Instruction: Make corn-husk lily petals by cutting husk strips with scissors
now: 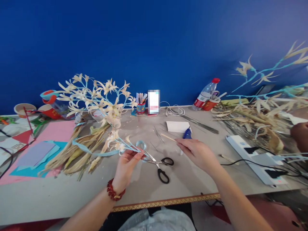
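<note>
My left hand (131, 162), with a red bead bracelet, pinches the blue-wrapped stem of a small spray of pale husk flowers (113, 141). Just beyond those fingers a light blue ribbon loop (141, 145) shows, and a blue ribbon strip (98, 154) trails to the left. My right hand (198, 154) is closed at the end of a thin pale stick (168, 137), which points left above the table. Behind it is a blue glue gun (187, 133), partly hidden, by a white card (177, 126). Open black-handled scissors (158, 163) lie between my hands.
Dried husks (81, 150) and coloured paper (36, 155) lie left, beneath a large flower spray (101, 96). A pen cup (141, 108), phone (154, 102) and bottle (205, 94) line the wall. Right are a power strip (255, 160), cables and another person's hand (299, 136).
</note>
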### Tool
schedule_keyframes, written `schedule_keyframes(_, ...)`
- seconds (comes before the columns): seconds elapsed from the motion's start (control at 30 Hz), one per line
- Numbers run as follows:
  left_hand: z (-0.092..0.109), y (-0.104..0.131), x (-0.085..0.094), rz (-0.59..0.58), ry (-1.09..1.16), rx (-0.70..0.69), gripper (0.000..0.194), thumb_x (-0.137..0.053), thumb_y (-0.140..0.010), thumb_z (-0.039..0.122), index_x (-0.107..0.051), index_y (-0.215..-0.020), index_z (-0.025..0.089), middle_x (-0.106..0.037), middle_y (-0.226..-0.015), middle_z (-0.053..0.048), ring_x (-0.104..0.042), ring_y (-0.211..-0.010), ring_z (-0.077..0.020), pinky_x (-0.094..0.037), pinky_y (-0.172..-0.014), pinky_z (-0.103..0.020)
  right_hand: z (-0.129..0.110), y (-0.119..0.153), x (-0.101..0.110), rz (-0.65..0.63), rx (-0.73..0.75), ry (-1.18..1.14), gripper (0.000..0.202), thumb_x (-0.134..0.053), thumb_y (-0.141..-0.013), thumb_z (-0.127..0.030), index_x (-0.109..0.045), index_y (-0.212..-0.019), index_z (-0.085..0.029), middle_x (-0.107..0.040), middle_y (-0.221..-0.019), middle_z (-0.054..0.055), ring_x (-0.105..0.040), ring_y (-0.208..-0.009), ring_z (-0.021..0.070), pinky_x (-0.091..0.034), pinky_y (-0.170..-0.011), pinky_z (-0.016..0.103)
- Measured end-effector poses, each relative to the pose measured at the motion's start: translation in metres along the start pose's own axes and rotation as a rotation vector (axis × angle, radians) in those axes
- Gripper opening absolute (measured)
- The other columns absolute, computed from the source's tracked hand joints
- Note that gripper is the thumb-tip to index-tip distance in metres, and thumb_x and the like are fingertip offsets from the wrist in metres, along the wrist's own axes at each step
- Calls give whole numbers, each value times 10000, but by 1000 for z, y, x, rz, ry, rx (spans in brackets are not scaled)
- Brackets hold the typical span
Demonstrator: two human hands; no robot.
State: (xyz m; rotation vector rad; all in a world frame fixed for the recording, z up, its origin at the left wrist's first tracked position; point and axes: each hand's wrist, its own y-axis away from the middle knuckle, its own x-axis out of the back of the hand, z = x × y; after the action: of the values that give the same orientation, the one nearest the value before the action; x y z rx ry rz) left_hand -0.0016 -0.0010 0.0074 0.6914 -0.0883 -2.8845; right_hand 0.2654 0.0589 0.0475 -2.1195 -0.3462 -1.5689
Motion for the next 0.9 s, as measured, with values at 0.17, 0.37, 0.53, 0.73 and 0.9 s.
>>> schedule_keyframes(0.17,0,0,1,-34,-12,3,96,-736,-731,218,-706,-810,172,-703,-783,-11,-639,-734,-121,-519,-739,-242,4,0,2,-36,-60,-8,350,-401,-909,-196,-567,-1216,-224,-715,-897,61,-670,-765,226,-488,-622,302)
schedule_keyframes(0.37,0,0,1,-51,-24,-7,83,-727,-743,221,-712,-814,181,-701,-786,-7,-637,-734,-120,-508,-744,-237,4,-5,4,-51,-173,-178,247,-388,-944,-285,-589,-1080,-240,-709,-895,44,-660,-757,220,-475,-627,296)
schedule_keyframes(0.53,-2,0,3,-65,-36,-17,73,-713,-756,212,-715,-827,193,-700,-792,-10,-630,-756,-125,-494,-743,-236,4,-8,4,-8,-169,-267,263,-413,-946,-354,-609,-1089,-252,-705,-999,46,-656,-836,225,-475,-694,300)
schedule_keyframes(0.73,3,1,1,-105,-104,-51,62,-699,-763,223,-713,-803,178,-686,-812,-34,-600,-785,-145,-473,-751,-255,-4,-13,8,7,-158,-223,208,-449,-925,-328,-618,-987,-225,-697,-853,36,-634,-721,198,-433,-595,271)
schedule_keyframes(0.9,10,3,-7,-162,-115,-94,73,-703,-747,225,-710,-784,162,-664,-1023,-85,-599,-874,-185,-483,-780,-297,-12,-17,10,30,-115,-216,164,-468,-909,-282,-609,-966,-221,-687,-847,35,-622,-695,181,-411,-555,249)
